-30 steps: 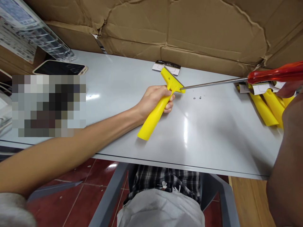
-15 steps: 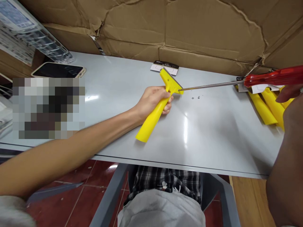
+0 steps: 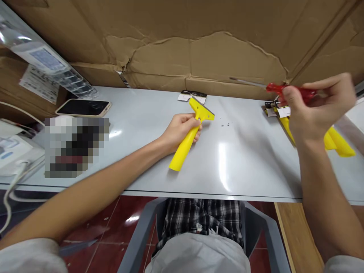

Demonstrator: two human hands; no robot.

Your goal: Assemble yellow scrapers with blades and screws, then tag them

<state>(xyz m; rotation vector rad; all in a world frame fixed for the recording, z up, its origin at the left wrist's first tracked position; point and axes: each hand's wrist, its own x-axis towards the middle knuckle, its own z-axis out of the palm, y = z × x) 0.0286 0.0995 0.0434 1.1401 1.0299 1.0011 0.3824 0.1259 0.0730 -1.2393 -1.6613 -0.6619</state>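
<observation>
My left hand is closed around the neck of a yellow scraper, holding it tilted above the table with its wide blade end pointing away from me. Small holes show in the scraper's head. On the right, my right hand grips the red handle of a screwdriver. Its metal shaft points left, raised and apart from the scraper. Two tiny screws lie on the table right of the scraper's head.
More yellow scrapers with card labels lie at the right, partly behind my right arm. A black-and-white card lies by the cardboard at the back. At left are a phone, a plastic bottle and a blurred-out patch.
The screwdriver tip has come away from the scraper's head and is lifted up and back, turned in my right hand. My left hand still holds the scraper. The view has shifted slightly.
</observation>
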